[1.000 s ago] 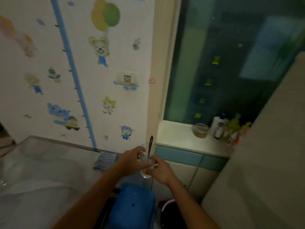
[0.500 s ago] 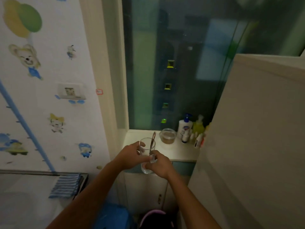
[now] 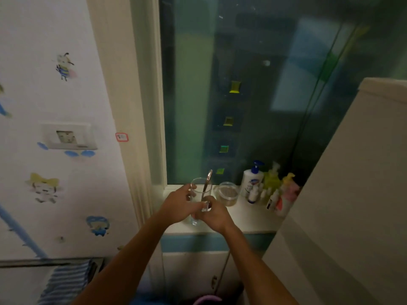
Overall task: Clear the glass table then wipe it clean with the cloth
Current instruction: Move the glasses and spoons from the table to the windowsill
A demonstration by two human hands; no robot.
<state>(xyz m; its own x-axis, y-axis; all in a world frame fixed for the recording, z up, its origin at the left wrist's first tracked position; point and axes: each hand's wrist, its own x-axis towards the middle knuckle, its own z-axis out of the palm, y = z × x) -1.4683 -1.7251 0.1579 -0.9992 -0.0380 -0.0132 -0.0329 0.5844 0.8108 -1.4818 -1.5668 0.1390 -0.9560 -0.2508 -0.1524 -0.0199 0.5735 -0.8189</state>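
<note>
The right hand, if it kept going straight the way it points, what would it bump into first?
The right hand points up and left, and it already touches the drinking glass with the spoon in it. Past the glass, it would probably meet the left hand gripping the other side.

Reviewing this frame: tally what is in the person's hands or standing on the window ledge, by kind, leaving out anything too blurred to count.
Drinking glass, held by left hand and right hand: 1
Spoon standing in the glass: 1
Lidded clear container: 1
White pump bottle: 1
Small bottles by the pump bottle: blurred, uncounted
Total counted: 4
</note>
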